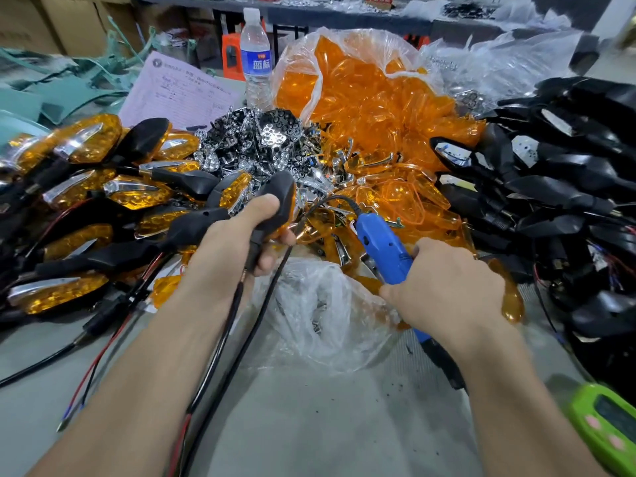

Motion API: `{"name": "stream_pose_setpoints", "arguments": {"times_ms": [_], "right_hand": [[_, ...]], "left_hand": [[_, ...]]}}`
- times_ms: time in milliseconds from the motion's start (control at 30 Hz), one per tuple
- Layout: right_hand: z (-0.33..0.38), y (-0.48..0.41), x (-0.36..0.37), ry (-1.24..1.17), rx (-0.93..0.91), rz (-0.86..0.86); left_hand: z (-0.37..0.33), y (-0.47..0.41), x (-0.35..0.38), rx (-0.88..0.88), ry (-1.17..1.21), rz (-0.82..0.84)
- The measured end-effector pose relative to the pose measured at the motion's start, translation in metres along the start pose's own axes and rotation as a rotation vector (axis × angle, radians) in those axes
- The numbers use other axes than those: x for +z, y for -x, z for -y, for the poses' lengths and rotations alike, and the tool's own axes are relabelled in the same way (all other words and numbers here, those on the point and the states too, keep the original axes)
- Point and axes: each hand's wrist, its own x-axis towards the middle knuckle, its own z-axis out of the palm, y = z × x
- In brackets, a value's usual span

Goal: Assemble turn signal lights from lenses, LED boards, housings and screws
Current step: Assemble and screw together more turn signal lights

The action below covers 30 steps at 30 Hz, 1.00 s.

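My left hand (237, 246) grips a turn signal (280, 197) by its black housing, amber lens facing right, its wires hanging down toward me. My right hand (444, 287) holds a blue electric screwdriver (382, 249), its cord looping up and left toward the signal. Finished signals (86, 187) with amber lenses are piled at the left. A heap of chrome reflector boards (261, 142) lies behind the hands. Loose amber lenses (378, 108) spill from a clear bag at the centre back. Empty black housings (564, 180) are stacked at the right.
A water bottle (255, 56) stands at the back beside a pink paper form (179, 94). A crumpled clear bag (320, 311) lies between my forearms. A green device (605, 428) sits at the lower right. Bare grey table (309, 425) shows near me.
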Motion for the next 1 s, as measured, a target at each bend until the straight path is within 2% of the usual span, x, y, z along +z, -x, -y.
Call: {"name": "stream_pose_setpoints", "arguments": {"times_ms": [133, 200, 300, 433, 533, 667, 733, 800, 900, 933, 1000], "right_hand": [[0.000, -0.002, -0.008, -0.268, 0.051, -0.151], [-0.011, -0.008, -0.017, -0.509, 0.063, -0.194], [-0.026, -0.013, -0.029, -0.955, 0.073, -0.151], [-0.024, -0.018, -0.028, -1.439, 0.156, -0.143], [-0.018, -0.021, -0.024, -1.745, 0.177, -0.224], [-0.014, -0.018, -0.020, -1.781, 0.011, -0.296], [-0.018, -0.019, -0.021, -1.696, -0.113, -0.177], [-0.026, -0.020, -0.024, -1.652, -0.266, 0.014], [-0.034, -0.022, -0.027, -1.801, -0.345, 0.265], [-0.035, -0.023, -0.025, -1.835, -0.330, 0.267], [-0.032, -0.026, -0.019, -1.909, -0.260, 0.146]], "left_hand": [[-0.005, -0.001, -0.007, 0.000, 0.035, -0.010], [-0.006, -0.002, -0.009, -0.005, 0.057, -0.012], [-0.006, -0.004, -0.009, -0.013, 0.072, -0.025], [0.003, -0.006, 0.002, -0.023, -0.104, -0.073], [0.012, -0.003, 0.010, -0.015, -0.251, -0.093], [0.015, 0.001, 0.013, 0.065, -0.293, -0.078], [0.015, 0.003, 0.013, 0.083, -0.335, -0.083], [0.014, 0.004, 0.013, 0.091, -0.375, -0.094], [0.012, 0.007, 0.015, 0.091, -0.436, -0.090], [0.012, 0.008, 0.016, 0.090, -0.448, -0.083], [0.013, 0.010, 0.017, 0.100, -0.493, -0.085]]}}
